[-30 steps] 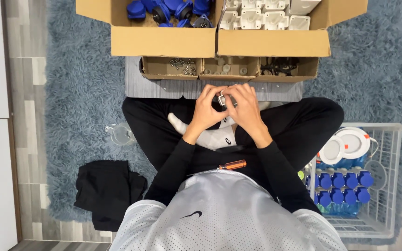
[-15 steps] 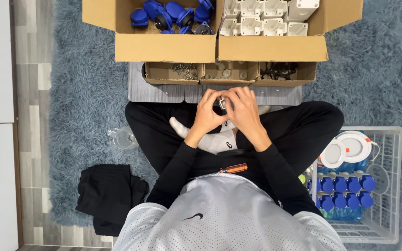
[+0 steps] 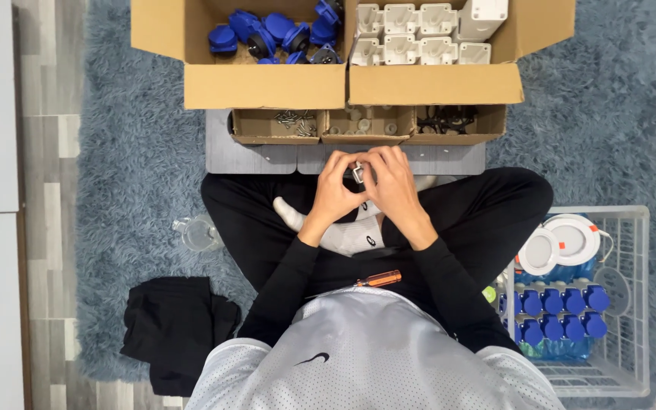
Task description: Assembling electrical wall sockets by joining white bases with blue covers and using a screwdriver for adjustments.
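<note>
I sit cross-legged on a blue shaggy rug. My left hand (image 3: 337, 188) and my right hand (image 3: 390, 184) meet in front of me above my shins, both closed around one small dark and grey part (image 3: 357, 173). Most of that part is hidden by my fingers. A screwdriver with an orange handle (image 3: 377, 279) lies across my lap, untouched.
Ahead, a cardboard box (image 3: 267, 91) holds blue parts and another (image 3: 434, 85) holds white parts. Three small trays (image 3: 358, 127) with screws and bits stand on a grey board (image 3: 267, 158). A white wire basket (image 3: 632, 304) sits right, a clear cup (image 3: 197, 232) and black cloth (image 3: 172, 323) left.
My hands stay together on the small part, with only slight finger movement. The head view has drifted a little, so the boxes sit lower in the frame.
</note>
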